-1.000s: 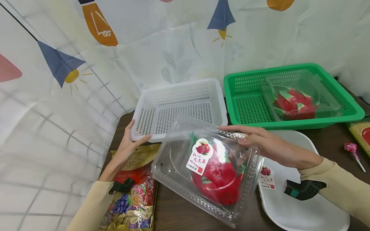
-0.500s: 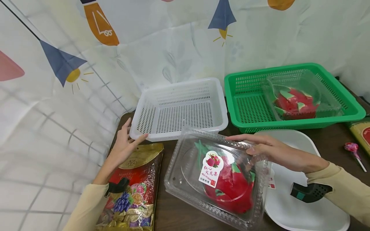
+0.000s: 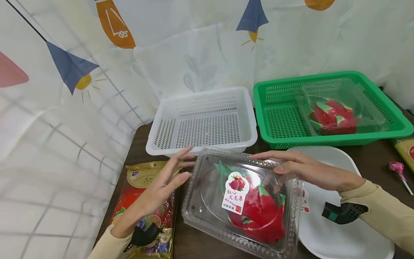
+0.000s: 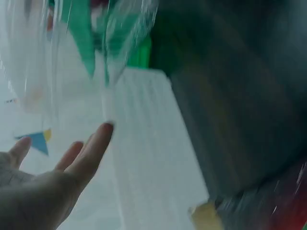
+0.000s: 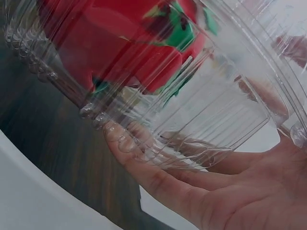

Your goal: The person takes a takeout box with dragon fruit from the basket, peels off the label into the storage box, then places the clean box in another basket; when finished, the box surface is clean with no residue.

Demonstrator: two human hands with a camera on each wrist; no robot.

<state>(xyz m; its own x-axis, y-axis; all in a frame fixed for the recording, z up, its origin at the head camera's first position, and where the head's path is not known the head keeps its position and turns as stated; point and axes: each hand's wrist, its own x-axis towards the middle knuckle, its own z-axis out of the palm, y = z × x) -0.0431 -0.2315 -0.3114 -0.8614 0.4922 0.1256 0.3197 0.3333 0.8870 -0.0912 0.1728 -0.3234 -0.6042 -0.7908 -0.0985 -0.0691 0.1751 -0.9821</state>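
Note:
A clear plastic clamshell box (image 3: 207, 194) with a red pitaya label is tilted above the table, a red dragon fruit (image 3: 263, 219) with green tips inside it. My right hand (image 3: 304, 171) grips its upper right side; in the right wrist view the fingers (image 5: 158, 179) curl under the clear wall. Close to the box's left edge is my left hand (image 3: 165, 181), its fingers spread and relaxed. In the left wrist view those fingers (image 4: 91, 153) stand just apart from the clear plastic (image 4: 110, 43).
Behind the box stands a white perforated basket (image 3: 152, 144). A green basket (image 3: 275, 138) at the back right holds another boxed dragon fruit (image 3: 334, 117). A white tray (image 3: 349, 237) lies at the right, a lollipop (image 3: 396, 167) beyond it. A candy bag (image 3: 129, 194) lies under my left arm.
My left hand has left the white basket's front left corner and moved right to the box. The box in my right hand has shifted slightly right and lower, away from the white basket.

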